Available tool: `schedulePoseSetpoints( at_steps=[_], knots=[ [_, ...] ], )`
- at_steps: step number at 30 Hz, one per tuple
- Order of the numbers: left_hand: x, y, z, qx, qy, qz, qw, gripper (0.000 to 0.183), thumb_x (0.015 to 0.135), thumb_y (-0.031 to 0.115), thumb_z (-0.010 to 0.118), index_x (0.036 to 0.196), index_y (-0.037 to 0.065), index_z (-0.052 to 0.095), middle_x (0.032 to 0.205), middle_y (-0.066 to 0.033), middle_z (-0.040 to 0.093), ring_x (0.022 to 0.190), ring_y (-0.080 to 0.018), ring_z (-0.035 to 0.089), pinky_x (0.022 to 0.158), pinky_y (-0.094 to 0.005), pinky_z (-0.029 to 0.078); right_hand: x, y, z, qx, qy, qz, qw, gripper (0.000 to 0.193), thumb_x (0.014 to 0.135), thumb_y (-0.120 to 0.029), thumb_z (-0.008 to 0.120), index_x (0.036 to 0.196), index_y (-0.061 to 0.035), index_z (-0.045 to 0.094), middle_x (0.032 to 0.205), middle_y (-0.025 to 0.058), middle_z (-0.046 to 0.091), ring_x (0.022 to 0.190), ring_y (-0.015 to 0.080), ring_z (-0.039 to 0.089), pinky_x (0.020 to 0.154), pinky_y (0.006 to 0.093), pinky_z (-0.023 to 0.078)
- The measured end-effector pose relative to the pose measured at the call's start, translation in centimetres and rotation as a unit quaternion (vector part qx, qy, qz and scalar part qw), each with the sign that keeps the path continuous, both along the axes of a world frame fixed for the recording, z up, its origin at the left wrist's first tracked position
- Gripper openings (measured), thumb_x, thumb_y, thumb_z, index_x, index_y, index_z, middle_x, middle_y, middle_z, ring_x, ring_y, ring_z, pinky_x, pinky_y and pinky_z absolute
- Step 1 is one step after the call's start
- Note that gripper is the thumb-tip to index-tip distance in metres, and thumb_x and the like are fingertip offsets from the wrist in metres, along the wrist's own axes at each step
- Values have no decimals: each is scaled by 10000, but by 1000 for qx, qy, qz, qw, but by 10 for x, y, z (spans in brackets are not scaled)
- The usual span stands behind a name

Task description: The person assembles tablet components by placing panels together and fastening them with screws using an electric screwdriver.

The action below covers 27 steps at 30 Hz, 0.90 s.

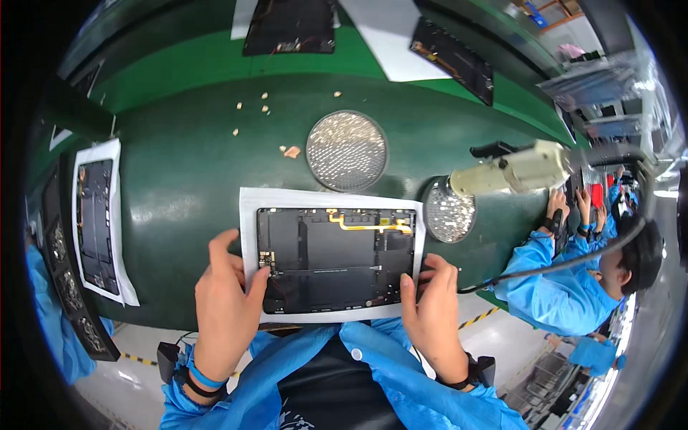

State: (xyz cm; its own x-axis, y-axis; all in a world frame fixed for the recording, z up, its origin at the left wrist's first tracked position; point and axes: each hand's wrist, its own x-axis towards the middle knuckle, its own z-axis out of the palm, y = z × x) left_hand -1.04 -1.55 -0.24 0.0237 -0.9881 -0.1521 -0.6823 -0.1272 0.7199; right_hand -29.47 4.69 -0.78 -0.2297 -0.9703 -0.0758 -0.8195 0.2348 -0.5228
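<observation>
An opened tablet housing [337,290], black inside with a yellow flex cable [351,227] along its top, lies on a white sheet [249,215] in front of me. My left hand [228,301] grips its left edge, thumb pressed on the inner corner beside a small circuit board [266,259]. Curled at the opposite side, my right hand [436,308] has its thumb on the lower right edge. The other fingers of both hands sit at the sheet's sides, and their tips are partly hidden.
Beyond the tablet stands a round dish [347,150] of small shiny parts; a second dish [450,211] sits right, under a pale power screwdriver [509,170] with a cable. Small tan scraps [292,152] dot the green bench [179,172]. Another opened tablet [95,226] lies left; a co-worker [566,279] sits right.
</observation>
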Motion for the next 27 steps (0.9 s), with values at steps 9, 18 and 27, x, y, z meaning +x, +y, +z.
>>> schedulePoseSetpoints(
  at_steps=[9, 18, 27],
  knots=[
    [19, 0, 17, 9, 32, 1, 999, 358, 876, 39, 788, 1195, -17, 635, 831, -169, 743, 766, -311, 754, 705, -411, 575, -21, -6, -11, -66, -198, -43, 977, 216, 1062, -160, 602, 931, 10, 621, 798, 89, 610, 730, 166, 563, 675, 326, 460],
    [39, -85, 26, -568, -31, 80, 819, 363, 843, -80, 648, 1189, -6, 565, 1054, -171, 596, 923, -344, 603, 842, -453, 502, 115, -295, 16, -179, -442, -9, 879, 345, 1106, -302, 558, 980, -2, 675, 819, -17, 581, 782, 83, 481, 701, 294, 430],
    [26, -108, -35, -380, 25, -230, 896, 370, 823, 61, 735, 1172, -5, 630, 1068, -138, 638, 842, -275, 700, 724, -408, 591, 328, -491, -39, -95, -197, 24, 975, 562, 1055, -431, 475, 1121, 70, 723, 1197, 340, 703, 1185, 481, 670, 1027, 517, 519]
  ],
)
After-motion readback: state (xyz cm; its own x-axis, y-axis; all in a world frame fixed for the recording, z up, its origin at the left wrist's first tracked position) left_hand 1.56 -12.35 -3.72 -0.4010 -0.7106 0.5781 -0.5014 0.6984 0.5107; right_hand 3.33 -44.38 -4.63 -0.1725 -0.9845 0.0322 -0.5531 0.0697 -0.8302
